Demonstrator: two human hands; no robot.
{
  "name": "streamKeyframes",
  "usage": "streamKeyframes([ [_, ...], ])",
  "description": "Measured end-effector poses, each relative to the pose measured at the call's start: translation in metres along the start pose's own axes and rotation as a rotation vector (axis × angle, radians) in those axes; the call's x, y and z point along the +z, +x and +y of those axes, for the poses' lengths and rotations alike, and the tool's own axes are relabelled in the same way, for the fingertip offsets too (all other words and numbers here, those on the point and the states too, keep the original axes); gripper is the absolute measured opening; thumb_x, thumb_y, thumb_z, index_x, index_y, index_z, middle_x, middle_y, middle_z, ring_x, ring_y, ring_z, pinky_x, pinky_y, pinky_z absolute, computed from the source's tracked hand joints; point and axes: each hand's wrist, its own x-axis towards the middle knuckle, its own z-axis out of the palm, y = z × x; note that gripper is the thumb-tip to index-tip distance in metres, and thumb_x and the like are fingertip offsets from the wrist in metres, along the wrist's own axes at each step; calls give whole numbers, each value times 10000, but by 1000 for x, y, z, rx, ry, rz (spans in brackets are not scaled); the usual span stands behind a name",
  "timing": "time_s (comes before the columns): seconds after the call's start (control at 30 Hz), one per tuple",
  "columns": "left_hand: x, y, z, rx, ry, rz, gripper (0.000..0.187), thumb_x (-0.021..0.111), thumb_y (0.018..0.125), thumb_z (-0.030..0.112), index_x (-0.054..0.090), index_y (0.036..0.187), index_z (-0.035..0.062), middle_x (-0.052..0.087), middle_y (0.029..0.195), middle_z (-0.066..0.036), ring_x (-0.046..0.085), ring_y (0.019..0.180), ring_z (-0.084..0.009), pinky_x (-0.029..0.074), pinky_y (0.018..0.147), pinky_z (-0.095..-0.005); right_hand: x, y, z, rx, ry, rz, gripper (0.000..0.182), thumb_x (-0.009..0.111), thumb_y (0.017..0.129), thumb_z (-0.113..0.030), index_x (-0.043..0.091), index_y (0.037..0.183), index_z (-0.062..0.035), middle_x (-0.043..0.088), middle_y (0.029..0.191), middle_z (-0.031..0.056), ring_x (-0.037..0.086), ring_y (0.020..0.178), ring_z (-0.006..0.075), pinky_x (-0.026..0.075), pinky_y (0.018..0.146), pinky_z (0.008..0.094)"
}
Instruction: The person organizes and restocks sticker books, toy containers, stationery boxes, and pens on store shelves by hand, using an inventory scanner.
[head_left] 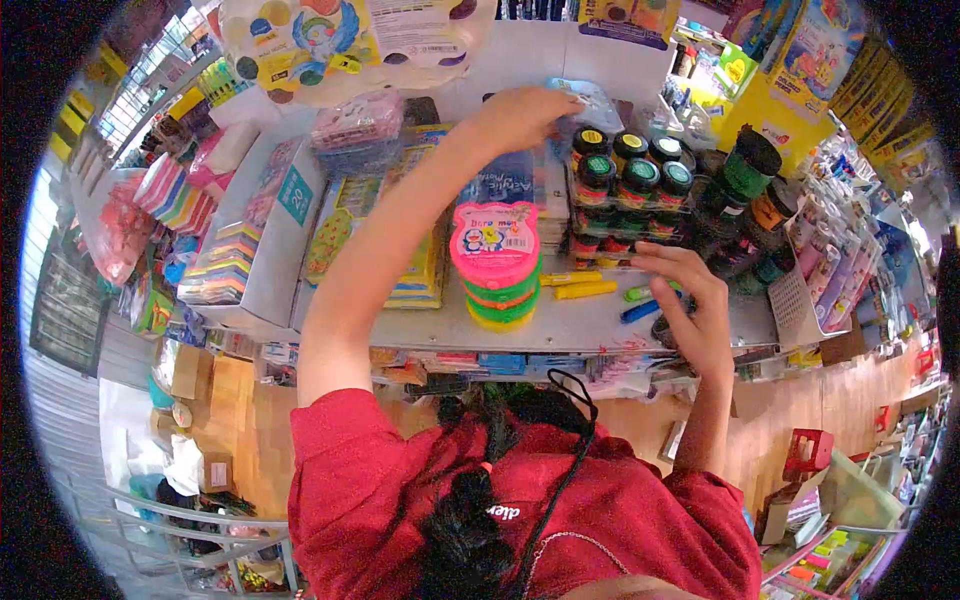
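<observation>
My left hand (530,112) reaches to the back of the shelf, its fingers curled together at the edge of a light blue plastic packet (590,98). The packet lies behind stacked packs of small paint jars (637,180) with black, green and yellow lids. Against the front of the lowest jars rest the fingertips of my right hand (695,305), thumb apart from the fingers. Beneath it lie a green marker (650,292) and a blue marker (645,310). A pink-lidded round tub (495,245) with green and yellow below stands between my arms, touched by neither hand.
Yellow markers (583,289) lie right of the tub. A white box (270,230) of colourful packs stands left. Large dark jars (750,165) and a white basket (805,290) of packets stand right. A patterned sheet (350,45) hangs above; the shelf's front edge (440,340) runs before me.
</observation>
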Motion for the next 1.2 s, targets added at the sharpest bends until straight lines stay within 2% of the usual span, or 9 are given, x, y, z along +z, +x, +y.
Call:
streamKeyframes([
  [0.2, -29, -24, -11, -112, -261, 213, 447, 632, 770, 77, 571, 1212, 116, 620, 1134, -123, 588, 1046, -301, 467, 903, -398, 3, 15, 7, -112, -36, 6, 233, 571, 834, -33, 659, 1049, -53, 647, 1080, 121, 595, 1017, 266, 444, 890, 342],
  [0.3, -49, -63, 4, -145, -343, 340, 417, 628, 785, 99, 580, 1199, 97, 630, 1115, -128, 595, 1025, -300, 467, 904, -379, 9, 19, 1, -36, 52, 90, 238, 561, 840, -9, 640, 1063, -26, 653, 1062, 112, 606, 983, 219, 454, 861, 314],
  [0.43, -67, -135, 52, -253, -173, 294, 465, 633, 785, 149, 546, 1238, 89, 622, 1131, -120, 599, 1006, -299, 452, 928, -406, 27, 26, 8, -31, 189, 225, 256, 553, 838, 6, 617, 1085, 7, 650, 1043, 105, 589, 956, 148, 451, 839, 281],
  [0.57, -73, -188, 121, -373, 269, 339, 495, 645, 768, 177, 534, 1245, 108, 588, 1174, -91, 579, 1031, -286, 459, 920, -431, 60, 48, -14, -117, 150, 139, 301, 593, 824, -44, 600, 1124, -23, 630, 1043, 104, 589, 940, 173, 445, 848, 297],
  [0.63, -72, -205, 132, -415, 430, 408, 485, 671, 730, 196, 560, 1195, 113, 563, 1121, -66, 557, 990, -269, 489, 860, -399, 76, 64, -39, -188, 73, -13, 389, 648, 799, -116, 568, 1175, -54, 597, 1103, 140, 576, 1012, 262, 438, 884, 340],
  [0.7, -78, -214, 138, -511, 354, 389, 505, 687, 704, 210, 560, 1181, 102, 552, 1042, -68, 551, 925, -263, 492, 816, -385, 93, 80, -58, -287, -4, -158, 529, 703, 760, -214, 519, 1244, -101, 537, 1199, 168, 520, 1109, 346, 423, 926, 393],
  [0.83, -71, -229, 123, -568, 285, 443, 533, 713, 660, 229, 567, 1149, 75, 511, 931, -70, 529, 852, -249, 487, 742, -365, 134, 99, -67, -301, -56, -312, 558, 671, 790, -312, 486, 1286, -137, 511, 1247, 181, 507, 1128, 358, 422, 937, 413],
  [0.93, -61, -238, 98, -563, 375, 405, 469, 667, 657, 190, 587, 1075, -9, 503, 921, -72, 517, 915, -225, 480, 775, -326, 153, 111, -67, -332, -237, -315, 537, 622, 826, -352, 479, 1294, -133, 505, 1263, 185, 504, 1130, 360, 414, 952, 419],
  [1.2, -38, -248, 52, -522, 374, 324, 562, 745, 634, 212, 575, 1147, 57, 483, 952, -71, 498, 960, -243, 470, 788, -344, 174, 121, -65, -304, -299, -335, 539, 604, 836, -332, 454, 1314, -134, 522, 1247, 180, 506, 1126, 362, 402, 970, 437],
])
